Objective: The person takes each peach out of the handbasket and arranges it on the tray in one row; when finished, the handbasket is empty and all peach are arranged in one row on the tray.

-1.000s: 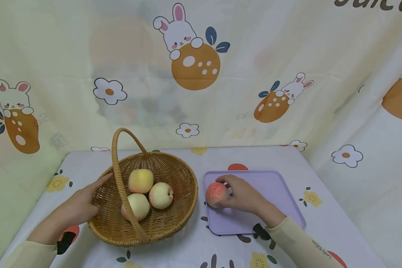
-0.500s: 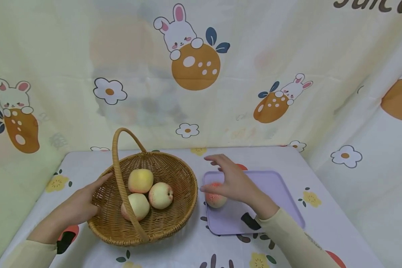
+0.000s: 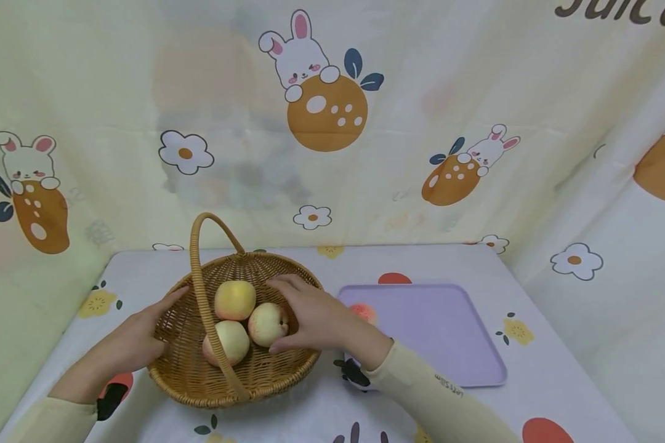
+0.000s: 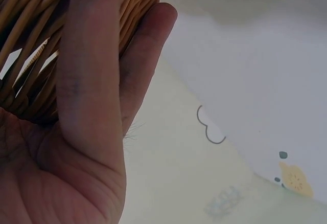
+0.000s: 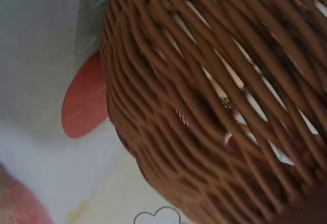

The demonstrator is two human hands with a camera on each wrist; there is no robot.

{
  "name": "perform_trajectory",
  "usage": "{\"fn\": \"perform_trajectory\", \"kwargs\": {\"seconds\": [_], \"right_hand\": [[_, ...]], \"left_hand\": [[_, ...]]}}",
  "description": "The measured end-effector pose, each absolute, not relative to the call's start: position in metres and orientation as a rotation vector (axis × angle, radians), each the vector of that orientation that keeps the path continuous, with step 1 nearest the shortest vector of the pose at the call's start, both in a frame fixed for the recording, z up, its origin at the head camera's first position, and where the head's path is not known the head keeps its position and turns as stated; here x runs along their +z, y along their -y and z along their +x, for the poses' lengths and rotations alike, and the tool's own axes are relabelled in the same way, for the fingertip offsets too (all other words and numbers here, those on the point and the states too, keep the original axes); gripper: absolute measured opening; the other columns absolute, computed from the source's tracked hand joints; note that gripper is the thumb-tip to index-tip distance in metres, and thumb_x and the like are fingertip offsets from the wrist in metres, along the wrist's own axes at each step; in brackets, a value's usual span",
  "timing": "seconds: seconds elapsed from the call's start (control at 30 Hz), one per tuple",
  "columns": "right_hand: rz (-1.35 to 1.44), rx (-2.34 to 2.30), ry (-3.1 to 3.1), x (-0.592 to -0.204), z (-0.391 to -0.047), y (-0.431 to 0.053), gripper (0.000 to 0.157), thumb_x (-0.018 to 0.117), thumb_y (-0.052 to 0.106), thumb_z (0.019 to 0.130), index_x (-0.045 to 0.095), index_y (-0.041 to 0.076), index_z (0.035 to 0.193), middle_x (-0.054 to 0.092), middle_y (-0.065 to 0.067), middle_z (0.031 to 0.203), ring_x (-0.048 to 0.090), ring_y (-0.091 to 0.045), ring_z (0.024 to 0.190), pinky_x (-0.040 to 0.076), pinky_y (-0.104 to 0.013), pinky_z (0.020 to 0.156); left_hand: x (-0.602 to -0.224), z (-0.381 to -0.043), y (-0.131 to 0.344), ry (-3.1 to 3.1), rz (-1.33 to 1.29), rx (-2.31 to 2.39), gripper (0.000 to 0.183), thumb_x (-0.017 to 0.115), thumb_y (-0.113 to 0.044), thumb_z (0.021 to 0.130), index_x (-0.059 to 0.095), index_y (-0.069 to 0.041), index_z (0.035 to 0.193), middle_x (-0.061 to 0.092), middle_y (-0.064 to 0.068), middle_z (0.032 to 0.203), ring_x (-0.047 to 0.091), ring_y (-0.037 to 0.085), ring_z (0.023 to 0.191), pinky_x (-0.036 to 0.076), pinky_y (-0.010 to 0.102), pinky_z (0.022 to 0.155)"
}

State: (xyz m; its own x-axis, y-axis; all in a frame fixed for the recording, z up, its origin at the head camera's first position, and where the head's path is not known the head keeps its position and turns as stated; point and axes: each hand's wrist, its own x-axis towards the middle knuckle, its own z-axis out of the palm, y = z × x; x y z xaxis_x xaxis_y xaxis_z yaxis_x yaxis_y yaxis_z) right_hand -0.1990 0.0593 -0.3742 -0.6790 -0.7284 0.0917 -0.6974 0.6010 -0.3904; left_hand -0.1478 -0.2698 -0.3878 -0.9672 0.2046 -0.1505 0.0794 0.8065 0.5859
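Observation:
A round wicker basket (image 3: 196, 401) with an arched handle holds three pale peaches. My left hand (image 3: 127, 341) grips its left side; in the left wrist view, the fingers (image 4: 92, 75) wrap the woven wall. Over the basket's right rim reaches my right hand (image 3: 316, 317), thumb and fingers spread around the rightmost peach (image 3: 266, 325). The yellow peach (image 3: 235, 300) lies behind, and the third peach (image 3: 231, 342) sits partly behind the handle. A pink-red peach (image 3: 364, 312) on the purple tray (image 3: 438, 332) is mostly covered by the right wrist.
The tray lies flat on the right of the patterned tablecloth (image 3: 288, 421). A curtain (image 3: 399, 160) printed with rabbits hangs behind the table. The basket handle (image 3: 196, 264) arches up between my two hands.
My right hand has let go of the pink-red peach on the tray, lifted off and moved left into the basket. The left hand stays on the basket's side.

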Motion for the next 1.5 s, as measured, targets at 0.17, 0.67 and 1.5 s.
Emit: {"fn": "perform_trajectory", "kwargs": {"seconds": [0.17,0.67,1.5], "right_hand": [[-1.156,-0.428,-2.805,-0.383,-0.199,-0.048,0.109,0.084,0.06,0.072,0.034,0.012,0.157,0.039,-0.006,0.156,0.048,-0.024,0.134,0.047,-0.042,0.099],[-1.106,-0.175,-2.718,-0.386,-0.2,-0.031,0.084,0.084,0.056,0.074,0.053,0.018,0.142,0.061,0.0,0.128,0.062,-0.017,0.107,0.051,-0.034,0.085],[-1.193,-0.439,-2.718,-0.379,-0.198,-0.037,0.072,0.091,0.033,0.062,0.068,0.017,0.128,0.055,0.005,0.119,0.058,-0.01,0.098,0.049,-0.027,0.085]], "left_hand": [[-0.388,-0.148,0.269,-2.791,0.234,0.896,0.104,0.064,0.01,0.068,0.021,-0.007,0.161,0.034,0.04,0.15,0.051,0.04,0.104,0.045,0.043,0.072],[-0.387,-0.147,0.268,-2.777,0.201,0.895,0.104,0.064,0.01,0.069,0.02,-0.006,0.161,0.031,0.041,0.151,0.051,0.04,0.103,0.045,0.042,0.071],[-0.388,-0.148,0.269,-2.793,0.229,0.891,0.104,0.064,0.01,0.069,0.021,-0.006,0.161,0.031,0.041,0.15,0.051,0.041,0.106,0.046,0.042,0.071]]}}
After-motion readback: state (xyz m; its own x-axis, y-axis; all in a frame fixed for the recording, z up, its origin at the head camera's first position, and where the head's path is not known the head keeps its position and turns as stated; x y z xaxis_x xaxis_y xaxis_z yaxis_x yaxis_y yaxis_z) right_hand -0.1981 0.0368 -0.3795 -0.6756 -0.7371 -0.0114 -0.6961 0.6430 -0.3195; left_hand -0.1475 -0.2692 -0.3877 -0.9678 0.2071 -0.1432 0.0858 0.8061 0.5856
